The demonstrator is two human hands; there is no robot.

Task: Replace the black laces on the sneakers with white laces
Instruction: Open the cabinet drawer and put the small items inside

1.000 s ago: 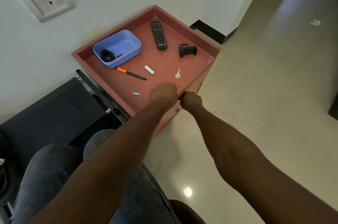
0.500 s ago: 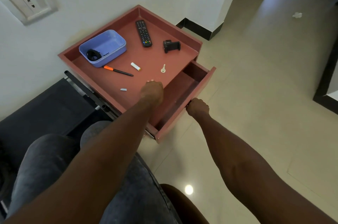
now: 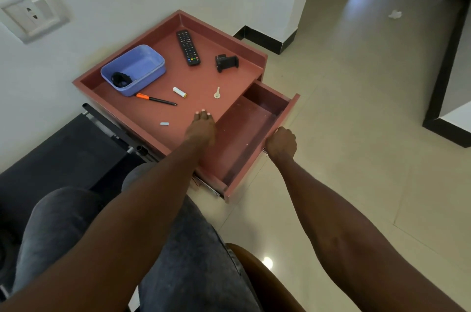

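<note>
A reddish-brown side table (image 3: 178,18) stands against the wall, and its drawer (image 3: 254,120) is pulled out toward me; the part I see inside holds nothing. My right hand (image 3: 280,143) grips the drawer's front edge with curled fingers. My left hand (image 3: 201,126) rests flat on the tabletop near its front edge, fingers straight. No sneakers and no laces are in view.
On the tabletop lie a blue plastic tub (image 3: 133,69) with a black item in it, a remote (image 3: 188,47), a black clamp (image 3: 226,63), a battery (image 3: 179,91), a key (image 3: 217,93), an orange-capped pen (image 3: 155,99). A black seat (image 3: 63,148) is at my left; tiled floor lies right.
The drawer went from closed to pulled well out, drawn by my right hand. My left hand moved from the drawer front onto the tabletop and flattened.
</note>
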